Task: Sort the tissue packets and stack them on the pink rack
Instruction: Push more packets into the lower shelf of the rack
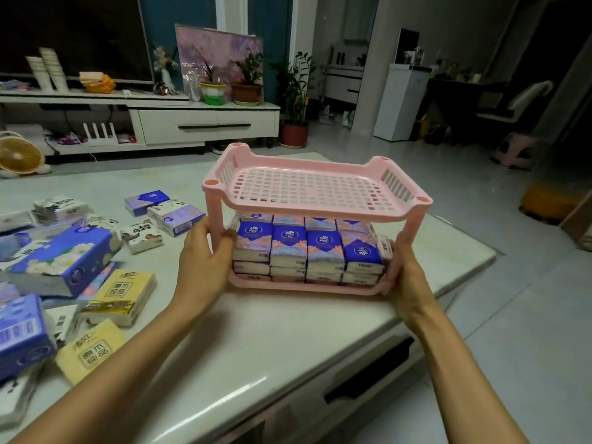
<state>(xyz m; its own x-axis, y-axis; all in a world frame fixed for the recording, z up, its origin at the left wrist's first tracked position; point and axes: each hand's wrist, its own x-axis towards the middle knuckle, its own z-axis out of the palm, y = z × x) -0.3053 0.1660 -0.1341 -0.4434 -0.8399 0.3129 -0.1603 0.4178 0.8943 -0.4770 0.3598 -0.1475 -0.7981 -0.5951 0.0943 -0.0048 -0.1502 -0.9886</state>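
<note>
The pink rack [320, 209] is sitting on the pale surface [256, 347], toward its right-hand corner, and the person is holding it at both ends. The left grip [205, 261] is wrapping around the near left post, fingers curling behind it. The right grip [404, 277] is clasping the near right post, low down by the bottom tray. The lower tier is carrying the blue tissue packets [315, 251], which are lying in rows, several layers deep. Off to the left, loose packets are lying scattered on the surface: yellow packets [118, 293], a larger blue pack [64, 257] and a white printed packet [142, 237].
</note>
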